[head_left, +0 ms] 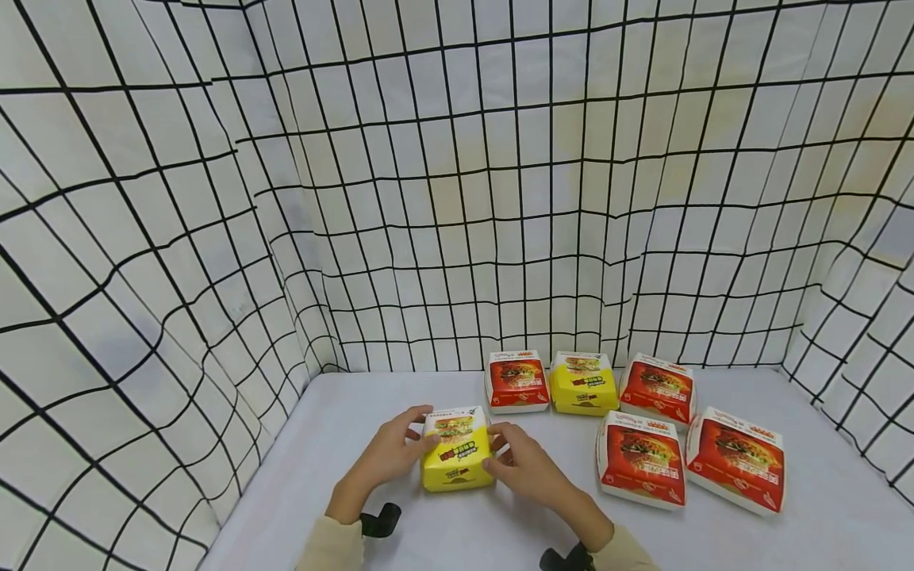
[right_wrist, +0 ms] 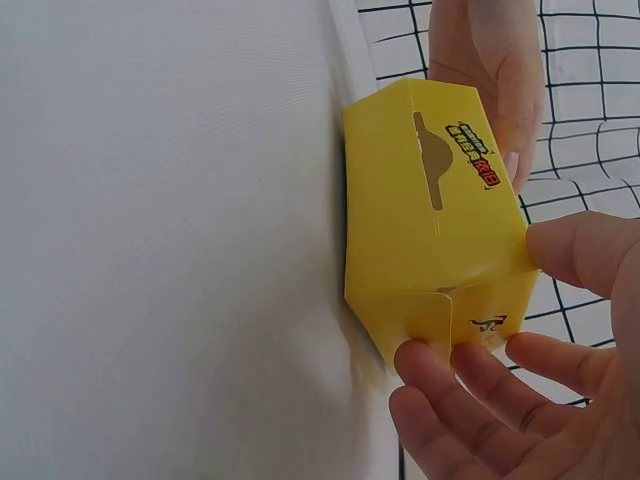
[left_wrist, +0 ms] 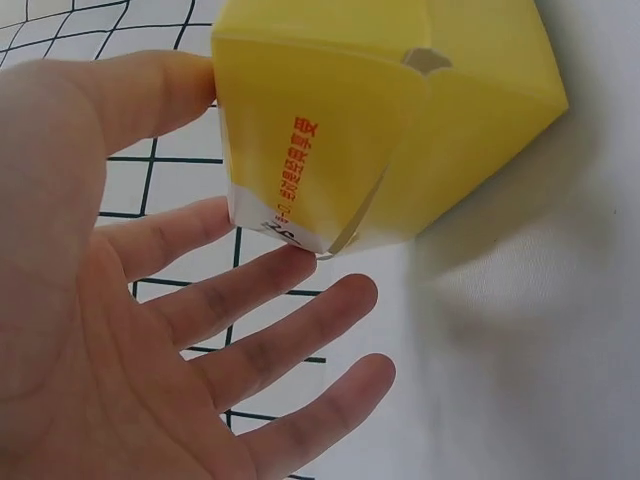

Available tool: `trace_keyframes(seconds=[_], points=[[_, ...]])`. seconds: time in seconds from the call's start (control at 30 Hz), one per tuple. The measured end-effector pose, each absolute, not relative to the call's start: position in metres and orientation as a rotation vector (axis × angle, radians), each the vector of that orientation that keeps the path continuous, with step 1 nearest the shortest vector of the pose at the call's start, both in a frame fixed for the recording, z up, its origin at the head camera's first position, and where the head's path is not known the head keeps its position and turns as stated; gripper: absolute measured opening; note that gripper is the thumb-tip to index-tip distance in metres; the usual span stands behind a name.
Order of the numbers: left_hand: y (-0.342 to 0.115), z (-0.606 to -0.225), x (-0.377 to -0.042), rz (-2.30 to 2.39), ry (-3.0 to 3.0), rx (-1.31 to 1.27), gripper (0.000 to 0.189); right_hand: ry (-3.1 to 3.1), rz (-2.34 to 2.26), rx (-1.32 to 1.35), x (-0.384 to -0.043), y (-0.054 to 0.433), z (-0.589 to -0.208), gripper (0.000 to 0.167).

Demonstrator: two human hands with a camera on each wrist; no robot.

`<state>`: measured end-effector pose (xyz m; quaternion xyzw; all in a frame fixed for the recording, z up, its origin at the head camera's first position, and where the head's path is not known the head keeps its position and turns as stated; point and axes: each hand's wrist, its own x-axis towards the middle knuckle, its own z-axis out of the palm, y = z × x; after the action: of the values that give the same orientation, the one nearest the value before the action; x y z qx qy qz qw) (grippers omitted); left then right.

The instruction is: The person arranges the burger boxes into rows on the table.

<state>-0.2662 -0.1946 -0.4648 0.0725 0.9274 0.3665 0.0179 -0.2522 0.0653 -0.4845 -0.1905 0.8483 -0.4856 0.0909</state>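
A yellow burger box point(head_left: 457, 450) with a burger picture on its lid is between my two hands, close over the white table. My left hand point(head_left: 393, 450) holds its left end; in the left wrist view the thumb point(left_wrist: 160, 95) meets an upper edge and the foremost fingertips touch the end panel, the other fingers spread. My right hand point(head_left: 527, 468) holds the opposite end, its thumb point(right_wrist: 575, 250) on the edge and its fingers bent against the end panel in the right wrist view. The box's tab closure point(right_wrist: 436, 165) faces me.
Behind and to the right stand another yellow burger box point(head_left: 584, 384) and several red ones, among them a back red box point(head_left: 517, 382) and a front red box point(head_left: 640, 460). A white tabletop point(head_left: 286, 492) lies beneath. White walls with black grid netting point(head_left: 457, 198) enclose it.
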Motion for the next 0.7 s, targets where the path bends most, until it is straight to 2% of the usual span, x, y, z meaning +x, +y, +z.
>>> trace_keyframes(seconds=[0.43,0.7], points=[[-0.1979,-0.4632,-0.2648,1.167,2.840,0.260,0.061,2.524,-1.419,-0.571,-0.2536,0.0672,-0.4826,0.052],[-0.2045,-0.4614,-0.2665,1.152,2.795,0.210,0.073,2.596,-1.478,-0.482,-0.2559,0.0671,-0.4872,0.048]])
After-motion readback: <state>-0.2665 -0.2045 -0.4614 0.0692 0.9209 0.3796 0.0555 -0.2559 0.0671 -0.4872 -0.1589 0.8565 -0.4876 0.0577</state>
